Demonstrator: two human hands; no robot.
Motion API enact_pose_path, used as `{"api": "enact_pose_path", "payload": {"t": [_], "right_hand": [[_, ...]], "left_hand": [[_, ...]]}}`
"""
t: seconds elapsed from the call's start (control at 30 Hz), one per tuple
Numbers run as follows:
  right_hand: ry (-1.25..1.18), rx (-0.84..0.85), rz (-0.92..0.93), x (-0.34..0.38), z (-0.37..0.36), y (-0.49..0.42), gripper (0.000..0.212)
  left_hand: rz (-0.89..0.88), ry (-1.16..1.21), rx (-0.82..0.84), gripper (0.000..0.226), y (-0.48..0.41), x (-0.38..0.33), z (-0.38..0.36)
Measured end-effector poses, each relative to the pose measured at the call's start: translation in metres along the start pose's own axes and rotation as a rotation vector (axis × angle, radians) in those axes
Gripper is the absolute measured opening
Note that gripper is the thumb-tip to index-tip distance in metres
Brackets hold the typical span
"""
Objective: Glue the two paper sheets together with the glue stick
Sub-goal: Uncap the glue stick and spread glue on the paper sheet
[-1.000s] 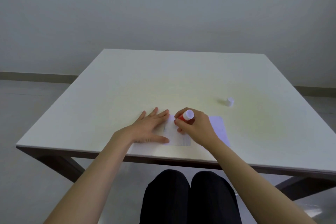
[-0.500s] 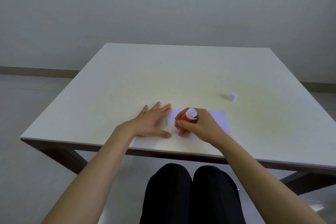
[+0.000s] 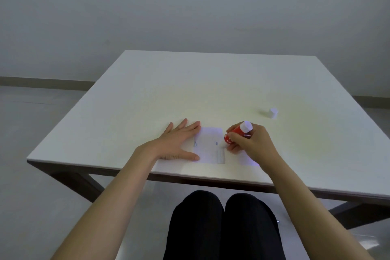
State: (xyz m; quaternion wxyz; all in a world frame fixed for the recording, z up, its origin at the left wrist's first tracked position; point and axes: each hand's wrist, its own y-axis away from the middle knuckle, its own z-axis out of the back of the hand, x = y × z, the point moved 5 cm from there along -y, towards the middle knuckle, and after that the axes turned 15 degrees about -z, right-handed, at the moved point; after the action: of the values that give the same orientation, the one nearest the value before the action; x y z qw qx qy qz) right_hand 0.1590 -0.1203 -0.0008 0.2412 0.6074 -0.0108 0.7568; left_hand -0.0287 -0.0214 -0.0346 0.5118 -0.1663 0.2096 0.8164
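A small white paper sheet (image 3: 210, 145) lies near the table's front edge, faint print on it. My left hand (image 3: 177, 143) rests flat on its left side, fingers spread. My right hand (image 3: 249, 143) grips a red glue stick (image 3: 237, 133) with a white end, tilted, its lower tip at the sheet's right edge. A second white sheet (image 3: 245, 159) lies under my right hand, mostly hidden. The glue stick's white cap (image 3: 273, 113) stands apart, farther back on the right.
The white table (image 3: 211, 91) has dark legs. Its front edge runs just below the sheets. My knees in dark trousers (image 3: 221, 228) sit under that edge. A grey wall and floor lie behind.
My right hand has slid the glue stick rightward across the sheet, from near my left fingertips to the sheet's right edge. My left hand has stayed flat on the paper.
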Motion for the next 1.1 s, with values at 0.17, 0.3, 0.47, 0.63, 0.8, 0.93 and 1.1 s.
{"api": "enact_pose_path", "payload": {"t": [0.17, 0.3, 0.47, 0.63, 0.8, 0.93, 1.1], "right_hand": [[0.102, 0.228, -0.019, -0.004, -0.009, 0.01, 0.01], [0.091, 0.115, -0.044, 0.0, 0.006, -0.003, 0.01], [-0.021, 0.035, 0.008, 0.012, -0.009, -0.005, 0.007], [0.077, 0.221, 0.044, 0.012, -0.047, 0.0, 0.008], [0.064, 0.08, 0.017, 0.017, -0.034, -0.019, 0.009], [0.028, -0.095, 0.001, 0.018, -0.026, -0.021, 0.008], [0.194, 0.075, 0.08, 0.012, -0.045, 0.006, 0.004]], "left_hand": [[0.003, 0.004, 0.0, 0.096, -0.001, 0.002, -0.002], [0.002, -0.007, 0.009, 0.096, -0.001, 0.002, -0.001], [0.0, -0.028, 0.008, 0.099, -0.001, 0.003, -0.001], [0.002, -0.016, -0.007, 0.102, -0.002, 0.006, -0.003], [-0.005, -0.037, 0.006, 0.1, -0.002, 0.006, -0.003], [-0.003, -0.037, 0.01, 0.099, -0.001, 0.005, -0.002], [-0.004, 0.044, -0.037, 0.101, 0.002, 0.002, -0.003]]}}
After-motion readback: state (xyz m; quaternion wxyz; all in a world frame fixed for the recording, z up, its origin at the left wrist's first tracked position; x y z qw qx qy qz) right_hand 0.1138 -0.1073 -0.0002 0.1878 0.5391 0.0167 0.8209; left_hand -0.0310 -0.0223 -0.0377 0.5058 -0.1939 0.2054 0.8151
